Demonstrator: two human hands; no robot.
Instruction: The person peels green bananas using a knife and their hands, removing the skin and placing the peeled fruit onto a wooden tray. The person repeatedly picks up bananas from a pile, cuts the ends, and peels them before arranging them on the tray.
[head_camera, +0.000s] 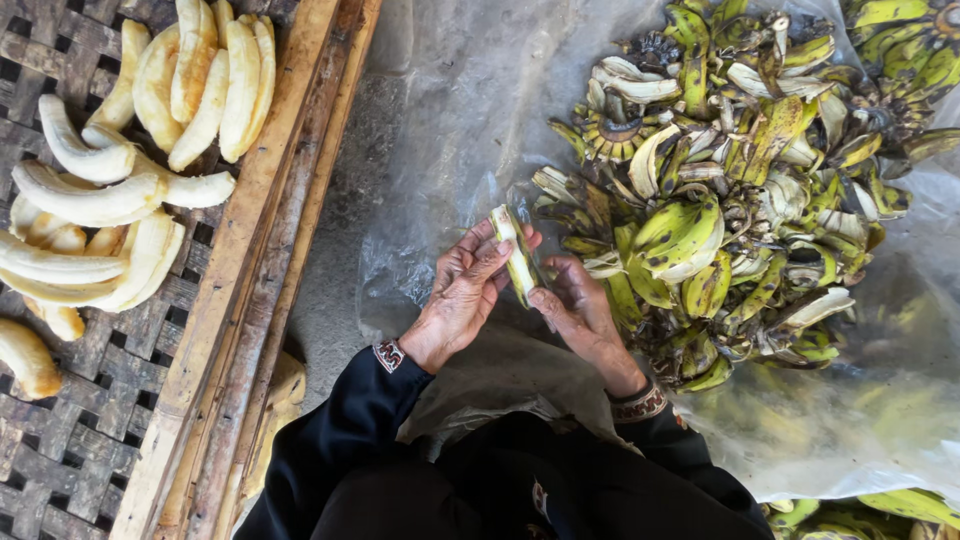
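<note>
At the bottom of the frame the person's dark sleeves are reaching up toward the centre, where both hands are meeting around a single banana (519, 262). The left hand (460, 300) is cradling the fruit from the left side, its fingers (487, 262) curled loosely round it with the tips lying across the pale, exposed flesh near the top. The right hand (580, 310) is coming in from the lower right, its fingertips (540, 297) pinching at the green skin along the banana's lower edge; both hands are closed on the fruit rather than spread.

To peel well here, it seems best to be keeping the left grip light so the soft flesh is not bruising, while the right fingers are drawing the strip of skin lengthwise, away from the body, in one long pull.

Under the hands a clear plastic sheet (450, 130) is covering the ground, wrinkled and probably slippery. Just right of the hands, almost touching the right knuckles, the pile of peels (730, 190) is crowding in and filling the upper right, so there is little spare room that way. To the left, a strip of bare sheet is lying between the hands and the wooden edge (260, 260) of the woven tray (90, 420), which is running diagonally up the frame. Beyond that rim, at the upper left, peeled bananas (130, 180) are lying in a loose heap, with open weave showing at the lower left.
</note>
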